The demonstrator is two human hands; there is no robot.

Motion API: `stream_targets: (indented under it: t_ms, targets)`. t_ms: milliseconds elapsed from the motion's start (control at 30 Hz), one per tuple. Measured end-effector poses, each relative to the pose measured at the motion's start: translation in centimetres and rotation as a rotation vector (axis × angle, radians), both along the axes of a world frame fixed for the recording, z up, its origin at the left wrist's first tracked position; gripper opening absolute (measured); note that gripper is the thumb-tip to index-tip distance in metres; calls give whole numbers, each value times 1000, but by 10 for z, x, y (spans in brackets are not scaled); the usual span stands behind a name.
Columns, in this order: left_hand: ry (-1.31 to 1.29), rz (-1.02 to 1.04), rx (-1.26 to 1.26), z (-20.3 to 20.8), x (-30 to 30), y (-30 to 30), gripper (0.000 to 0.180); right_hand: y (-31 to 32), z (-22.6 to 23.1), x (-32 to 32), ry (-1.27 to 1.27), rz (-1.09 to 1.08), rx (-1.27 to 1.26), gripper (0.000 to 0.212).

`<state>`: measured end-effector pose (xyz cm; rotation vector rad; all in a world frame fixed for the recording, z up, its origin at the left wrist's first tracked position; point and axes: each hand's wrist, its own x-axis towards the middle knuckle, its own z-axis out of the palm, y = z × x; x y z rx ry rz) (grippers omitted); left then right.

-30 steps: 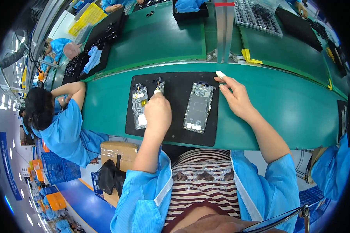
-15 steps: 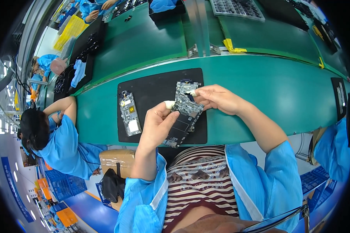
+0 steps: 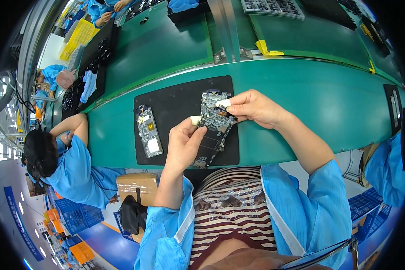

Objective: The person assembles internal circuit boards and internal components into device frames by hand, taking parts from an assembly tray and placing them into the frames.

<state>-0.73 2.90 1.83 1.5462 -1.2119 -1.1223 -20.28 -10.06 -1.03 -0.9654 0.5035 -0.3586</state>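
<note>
My left hand is closed on the left edge of a circuit board with a black covering over its lower part. The board is tilted above a black mat. My right hand pinches at its upper end, where a small dark piece and a copper-coloured spot show by the thumb. White finger covers sit on both index fingers. Another circuit board lies partly hidden beneath the held one. Left of my hands, a separate circuit board with a white patch and a yellow square lies on the mat.
Beneath the mat is a green worktop. A metal post rises behind it, with yellow tape close by. To the left a person in blue leans on the table. A dark tray lies at the far right.
My right thumb and index finger have closed together at the board's upper end, and a copper-coloured spot now shows there. The left hand keeps its hold. The view has shifted slightly.
</note>
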Motion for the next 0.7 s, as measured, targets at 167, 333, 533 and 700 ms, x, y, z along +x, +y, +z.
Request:
stream_targets:
  t_ms: [167, 333, 533, 700]
  targets:
    - [12, 76, -65, -9, -7, 0, 10, 2, 1, 1, 1, 7, -63, 27]
    - [-112, 111, -133, -21, -12, -1, 7, 2, -7, 3, -60, -24, -88, 27]
    - [-184, 149, -192, -28, -12, -2, 11, 5, -14, 5, -31, -24, -266, 28]
    - [-335, 177, -256, -18, -20, -3, 12, 11, -14, 7, 40, -63, -553, 23]
